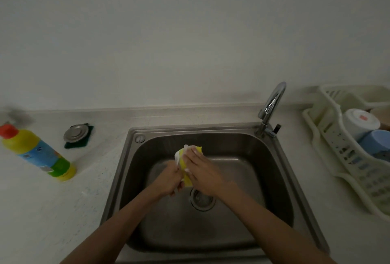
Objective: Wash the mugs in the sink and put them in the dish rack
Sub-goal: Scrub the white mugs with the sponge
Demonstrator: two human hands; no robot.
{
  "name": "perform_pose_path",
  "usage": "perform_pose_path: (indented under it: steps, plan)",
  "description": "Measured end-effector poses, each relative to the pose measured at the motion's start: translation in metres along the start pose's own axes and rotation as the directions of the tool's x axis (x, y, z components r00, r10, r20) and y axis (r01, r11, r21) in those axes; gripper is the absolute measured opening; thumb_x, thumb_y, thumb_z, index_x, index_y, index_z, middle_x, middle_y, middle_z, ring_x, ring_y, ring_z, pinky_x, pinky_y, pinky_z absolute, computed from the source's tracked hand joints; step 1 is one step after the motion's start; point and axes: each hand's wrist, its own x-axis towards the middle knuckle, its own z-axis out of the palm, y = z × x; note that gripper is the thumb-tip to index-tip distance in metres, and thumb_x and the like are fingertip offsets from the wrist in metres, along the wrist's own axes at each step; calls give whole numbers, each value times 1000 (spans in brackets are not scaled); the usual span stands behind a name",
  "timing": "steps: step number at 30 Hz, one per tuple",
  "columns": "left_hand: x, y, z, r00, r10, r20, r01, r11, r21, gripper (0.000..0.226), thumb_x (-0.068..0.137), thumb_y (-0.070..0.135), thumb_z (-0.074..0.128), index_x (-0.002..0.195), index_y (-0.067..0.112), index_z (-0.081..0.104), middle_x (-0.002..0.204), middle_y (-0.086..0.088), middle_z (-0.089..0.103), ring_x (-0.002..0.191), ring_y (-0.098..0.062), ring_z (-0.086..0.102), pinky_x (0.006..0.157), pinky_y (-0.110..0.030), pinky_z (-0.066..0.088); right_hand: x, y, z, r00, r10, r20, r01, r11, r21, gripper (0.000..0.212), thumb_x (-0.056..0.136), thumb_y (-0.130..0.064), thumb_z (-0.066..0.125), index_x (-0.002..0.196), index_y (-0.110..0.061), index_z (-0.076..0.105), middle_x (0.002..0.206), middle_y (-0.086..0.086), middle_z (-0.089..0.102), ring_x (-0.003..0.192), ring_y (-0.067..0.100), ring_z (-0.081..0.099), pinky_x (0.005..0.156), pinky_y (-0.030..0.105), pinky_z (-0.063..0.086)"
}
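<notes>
Yellow mug (187,178), soapy, was held mid-frame over the sink (274,179). Left grip (168,181) was clenched round its lower end. Right grip (202,171) lay on it, fingers nearly straight. Dish rack (337,158), right edge, held a white mug (360,122) and a blue mug (375,141). Detergent bottle (38,152) stood on the counter (63,200), left.

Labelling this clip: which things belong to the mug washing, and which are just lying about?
In the job: yellow mug, left hand, right hand, sink, dish rack, white mug, blue mug.
Lying about: detergent bottle, drain stopper, green scouring pad.
</notes>
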Motion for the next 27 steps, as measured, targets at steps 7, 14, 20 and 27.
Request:
perform_pose_path:
  steps: [7,14,20,27]
  plan:
    - [-4,3,7,1000,-11,-27,9,997,-78,18,100,27,41,96,9,42,66,-6,60,52,-12,56,38,-24,40,-30,-4,14,999,40,33,-37,994,-106,55,101,-33,26,137,2,48,146,22,43,136,37,39,106,47,40]
    - [-8,1,10,998,-4,-69,-9,983,-181,19,103,25,35,98,7,40,72,-9,62,56,-15,56,41,-26,40,-21,-2,-22,836,532,136,-488,607,627,55,105,-38,27,153,-11,18,152,6,33,140,22,32,107,28,27]
    - [-30,0,9,998,47,42,-33,956,-292,11,97,5,40,106,11,44,67,-8,61,54,-18,56,42,-27,41,-3,12,-36,717,592,367,-560,176,809,50,103,-46,30,106,-9,64,107,15,70,92,24,66,97,48,50]
    - [-36,-7,-12,999,-5,33,17,932,-363,6,95,4,41,100,7,41,67,-10,59,54,-19,52,43,-29,40,-7,10,-24,733,448,512,-551,-51,833,50,104,-44,31,111,-8,64,102,12,71,79,21,69,68,34,59]
